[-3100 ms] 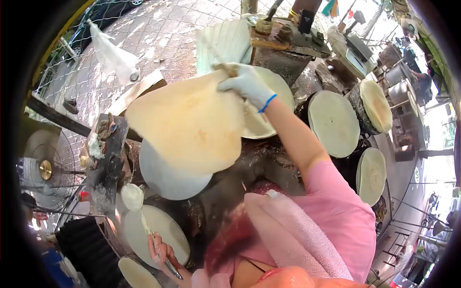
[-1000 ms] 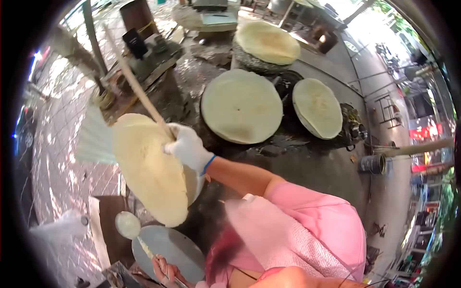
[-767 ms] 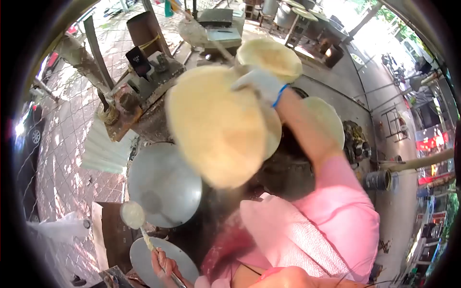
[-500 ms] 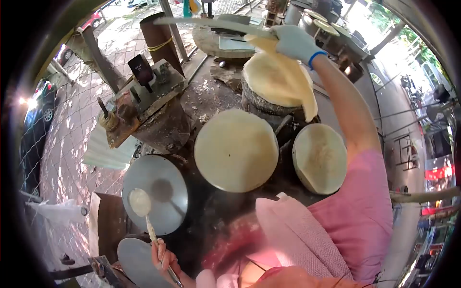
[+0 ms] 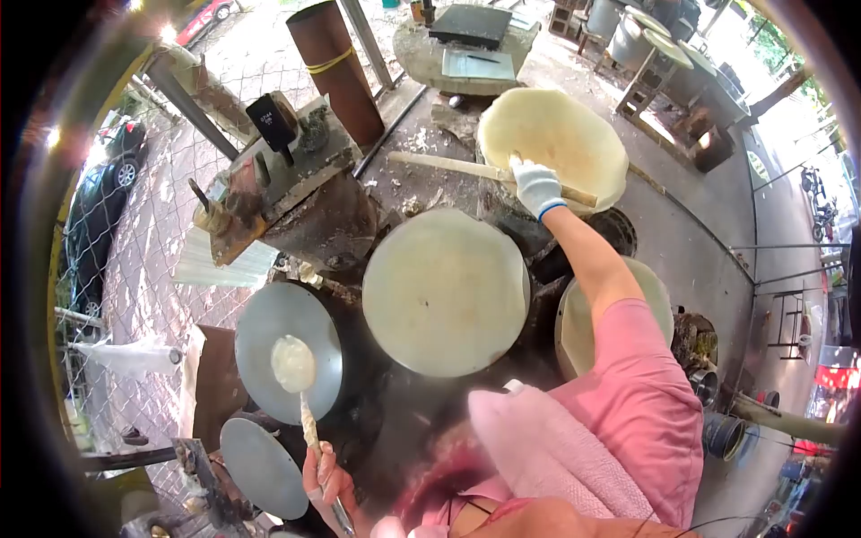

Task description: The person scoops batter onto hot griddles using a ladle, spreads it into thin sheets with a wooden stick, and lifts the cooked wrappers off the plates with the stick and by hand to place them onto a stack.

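My right hand (image 5: 538,186), in a white glove with a blue cuff, grips a long flat wooden stick (image 5: 448,165). The stick lies across the near part of a pale round flatbread (image 5: 552,134) on a stump-like stand. In my left hand (image 5: 328,480) is a ladle (image 5: 293,364), its bowl full of pale batter over a bare grey round griddle (image 5: 256,336). A thin round sheet of batter (image 5: 446,291) covers the middle griddle. Behind my right forearm, another griddle holds a pale sheet (image 5: 646,291), partly hidden.
A second bare griddle (image 5: 263,468) is at the lower left. A block table (image 5: 296,188) carries a phone (image 5: 272,124) and a brush pot. Beyond stand a rusty pipe (image 5: 336,76) and a round table (image 5: 408,45) with a notebook. Wire fence runs along the left.
The flatbread that hung from the stick now lies flat on the stack at the stand. My right hand has come down with the stick. The ladle stays level above the bare griddle.
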Demonstrator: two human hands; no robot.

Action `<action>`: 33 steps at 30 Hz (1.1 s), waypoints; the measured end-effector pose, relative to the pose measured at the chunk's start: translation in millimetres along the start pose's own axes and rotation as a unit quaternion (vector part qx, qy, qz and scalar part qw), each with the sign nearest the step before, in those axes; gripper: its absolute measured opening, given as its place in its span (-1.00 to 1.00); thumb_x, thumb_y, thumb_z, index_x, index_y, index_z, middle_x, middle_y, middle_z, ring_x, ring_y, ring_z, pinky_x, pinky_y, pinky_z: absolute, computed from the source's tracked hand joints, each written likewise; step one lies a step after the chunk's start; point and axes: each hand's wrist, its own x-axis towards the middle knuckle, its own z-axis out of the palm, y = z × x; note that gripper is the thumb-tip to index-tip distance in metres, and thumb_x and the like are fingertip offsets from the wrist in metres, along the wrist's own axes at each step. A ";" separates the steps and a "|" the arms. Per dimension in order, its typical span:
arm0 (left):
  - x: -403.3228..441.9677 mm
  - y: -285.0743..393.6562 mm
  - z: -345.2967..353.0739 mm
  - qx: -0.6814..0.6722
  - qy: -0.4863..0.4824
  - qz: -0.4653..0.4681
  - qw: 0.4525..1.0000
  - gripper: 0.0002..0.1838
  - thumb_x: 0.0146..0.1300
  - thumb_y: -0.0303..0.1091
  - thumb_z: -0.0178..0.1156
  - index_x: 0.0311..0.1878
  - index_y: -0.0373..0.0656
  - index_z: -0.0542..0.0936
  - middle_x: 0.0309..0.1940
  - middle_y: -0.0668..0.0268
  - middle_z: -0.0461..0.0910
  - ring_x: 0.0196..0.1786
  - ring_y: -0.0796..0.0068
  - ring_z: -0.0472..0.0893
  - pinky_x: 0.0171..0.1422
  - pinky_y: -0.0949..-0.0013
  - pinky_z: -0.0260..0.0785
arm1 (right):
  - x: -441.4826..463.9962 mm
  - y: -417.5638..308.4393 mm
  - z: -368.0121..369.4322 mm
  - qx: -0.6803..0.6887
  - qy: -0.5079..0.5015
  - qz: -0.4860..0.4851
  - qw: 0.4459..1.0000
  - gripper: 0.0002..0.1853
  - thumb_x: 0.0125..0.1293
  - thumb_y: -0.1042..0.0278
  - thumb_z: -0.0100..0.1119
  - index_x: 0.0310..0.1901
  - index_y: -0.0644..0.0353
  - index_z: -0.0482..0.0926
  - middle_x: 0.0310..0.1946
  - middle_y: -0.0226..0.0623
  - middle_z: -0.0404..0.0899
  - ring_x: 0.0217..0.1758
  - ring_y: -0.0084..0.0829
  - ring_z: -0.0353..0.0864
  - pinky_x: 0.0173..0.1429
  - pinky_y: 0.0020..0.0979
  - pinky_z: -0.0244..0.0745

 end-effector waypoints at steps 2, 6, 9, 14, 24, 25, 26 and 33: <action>8.3 5.0 -4.3 0.000 -0.019 -0.020 1.000 -0.61 0.60 -0.24 -0.23 0.04 -0.49 0.34 -0.58 0.36 0.33 -0.85 0.65 0.22 -0.84 0.56 -0.03 | -19.8 2.4 -16.0 0.047 -0.011 0.019 0.999 -0.40 0.15 0.30 0.21 0.30 0.00 0.43 -0.09 -0.04 0.61 -0.02 -0.05 0.66 -0.04 -0.05 0.56; 23.9 14.8 -10.7 0.072 -0.043 -0.053 0.995 -0.61 0.60 -0.22 -0.23 0.04 -0.45 0.34 -0.61 0.41 0.33 -0.88 0.67 0.20 -0.85 0.57 -0.05 | -125.3 10.7 -56.7 0.187 -0.013 0.083 0.979 -0.47 0.20 0.23 0.22 0.24 0.04 0.50 -0.23 0.00 0.67 -0.15 0.01 0.66 -0.08 -0.03 0.54; 34.3 22.9 -16.8 0.105 -0.053 -0.080 0.990 -0.61 0.60 -0.21 -0.23 0.02 -0.43 0.37 -0.63 0.44 0.32 -0.89 0.69 0.21 -0.84 0.57 -0.08 | -246.5 7.2 -63.3 0.255 -0.040 0.187 0.948 -0.31 0.09 0.04 0.45 0.26 0.08 0.51 0.00 0.01 0.63 0.04 -0.06 0.64 0.12 -0.14 0.52; 46.0 41.3 -31.0 0.108 -0.055 -0.119 0.985 -0.60 0.60 -0.21 -0.23 0.05 -0.44 0.39 -0.61 0.40 0.35 -0.88 0.66 0.23 -0.85 0.56 -0.06 | -377.4 -38.9 -74.3 0.114 -0.081 0.270 0.953 -0.10 -0.02 0.01 0.51 0.40 -0.01 0.36 -0.08 -0.02 0.56 -0.09 -0.03 0.62 0.02 -0.08 0.54; 32.5 63.9 -40.2 0.155 -0.050 -0.144 0.976 -0.62 0.60 -0.18 -0.23 0.04 -0.34 0.43 -0.61 0.48 0.32 -0.87 0.66 0.22 -0.78 0.53 -0.06 | -375.1 36.6 -145.6 0.102 0.081 0.210 0.969 -0.66 0.20 0.27 0.30 0.05 -0.10 0.69 -0.25 -0.12 0.70 -0.22 -0.08 0.69 -0.11 -0.15 0.58; 31.6 66.9 -43.3 0.155 -0.053 -0.144 0.976 -0.62 0.60 -0.19 -0.23 0.04 -0.34 0.43 -0.61 0.47 0.32 -0.87 0.66 0.22 -0.78 0.53 -0.06 | -363.8 48.8 -171.3 0.055 0.045 0.208 0.976 -0.68 0.27 0.23 0.27 0.06 -0.12 0.67 -0.25 -0.11 0.69 -0.22 -0.07 0.69 -0.12 -0.15 0.58; 30.8 69.9 -46.2 0.155 -0.057 -0.145 0.976 -0.62 0.60 -0.19 -0.23 0.04 -0.35 0.43 -0.61 0.47 0.32 -0.87 0.66 0.21 -0.78 0.53 -0.05 | -350.1 58.1 -196.1 0.018 0.031 0.199 0.979 -0.70 0.28 0.20 0.23 0.06 -0.16 0.68 -0.25 -0.11 0.69 -0.21 -0.07 0.69 -0.12 -0.15 0.58; 20.6 88.6 -81.5 0.148 -0.070 -0.119 0.979 -0.63 0.59 -0.19 -0.19 0.02 -0.36 0.43 -0.63 0.47 0.32 -0.89 0.69 0.16 -0.79 0.55 -0.10 | -252.7 -29.1 -284.3 -0.055 0.053 0.116 0.990 -0.62 0.24 0.34 0.21 0.12 -0.15 0.61 -0.19 -0.17 0.69 -0.15 -0.09 0.68 -0.11 -0.13 0.57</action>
